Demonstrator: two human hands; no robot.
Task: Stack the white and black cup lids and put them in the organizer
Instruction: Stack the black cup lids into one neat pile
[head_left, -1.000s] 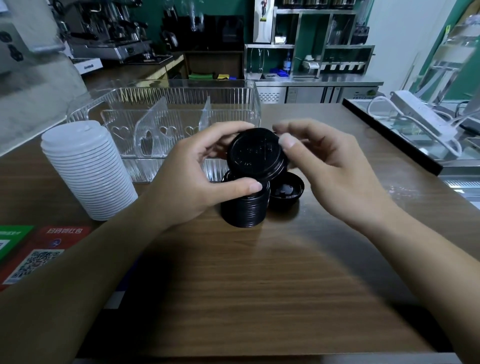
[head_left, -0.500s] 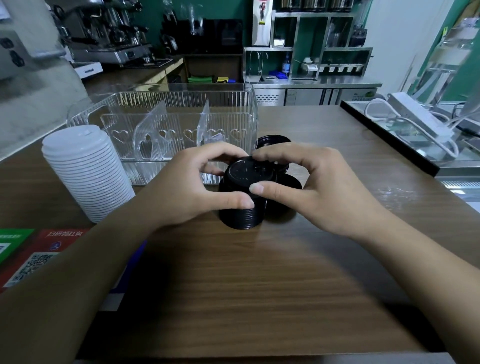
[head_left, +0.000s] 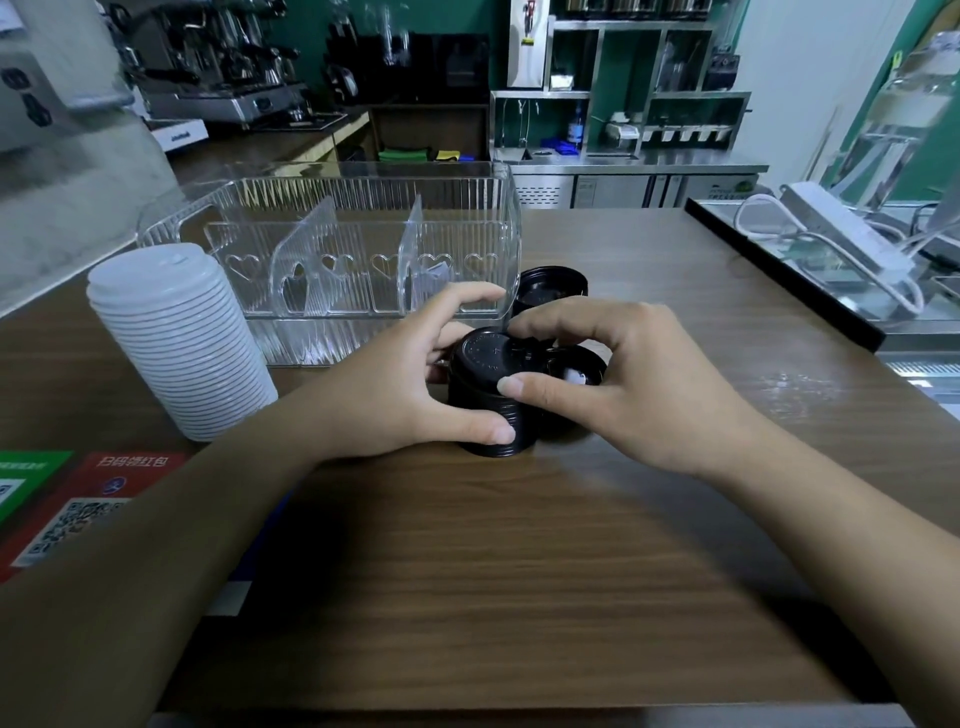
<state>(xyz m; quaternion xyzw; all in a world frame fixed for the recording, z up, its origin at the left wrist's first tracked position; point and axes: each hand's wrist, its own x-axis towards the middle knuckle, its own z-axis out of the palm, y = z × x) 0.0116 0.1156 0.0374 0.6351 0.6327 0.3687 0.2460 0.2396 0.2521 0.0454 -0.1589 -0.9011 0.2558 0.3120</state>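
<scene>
Standing upright on the brown surface (head_left: 519, 597), the black lid stack (head_left: 485, 410) sat right between the person's two hands, and that was the thing the next move seemed to turn on. The left hand (head_left: 410, 395) curled round the stack's left side, with its thumb low on the front and its first finger arched over the back. The right hand (head_left: 644, 384) came in from the other side, its thumb pressed on the front rim of the top lid and its fingers bent over the top. So both hands were closed on the same stack, and neither was nearer than the other. Two loose black lids were not yet on it: one (head_left: 574, 376) lay just beside the stack on the right, partly under the right hand, and another (head_left: 551, 291) lay a little farther back. That made the right hand the nearer one for picking them up, most likely. The clear organizer (head_left: 363, 244) stood just behind the stack and a bit to the left, with its slots showing no lids in them. The tall white lid stack (head_left: 176, 338) waited by itself, well off to the left, near the organizer's left end. To go in, the black stack would probably have to move away from the person and up over the organizer's front wall.
</scene>
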